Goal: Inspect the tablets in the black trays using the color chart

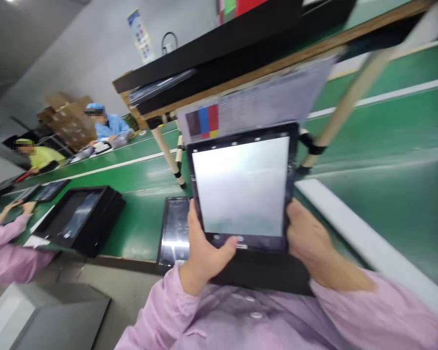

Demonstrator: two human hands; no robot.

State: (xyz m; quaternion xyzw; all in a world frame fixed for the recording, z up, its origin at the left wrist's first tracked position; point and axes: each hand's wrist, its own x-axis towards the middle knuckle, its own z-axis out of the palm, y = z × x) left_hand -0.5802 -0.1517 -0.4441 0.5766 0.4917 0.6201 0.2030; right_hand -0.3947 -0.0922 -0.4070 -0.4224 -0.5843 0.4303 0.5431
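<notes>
A black-framed tablet-like panel (243,187) with a lit white screen is held up in front of me, slightly tilted. My left hand (206,248) grips its lower left corner, thumb resting on the bottom bezel. The lower right edge is in my right hand (310,243), whose fingers go behind the frame. Behind and left of the panel, a second dark panel (173,233) lies on the green bench, partly covered by the held one. A black surface (266,272) shows below the held panel, close to my body.
A stack of black trays (83,218) stands on the green bench (138,214) to the left. A wooden-legged shelf (219,63) with a printed sheet (255,102) rises behind the panel. A white strip (365,233) lies right. Co-workers sit along the left; one pink sleeve (10,253) is near.
</notes>
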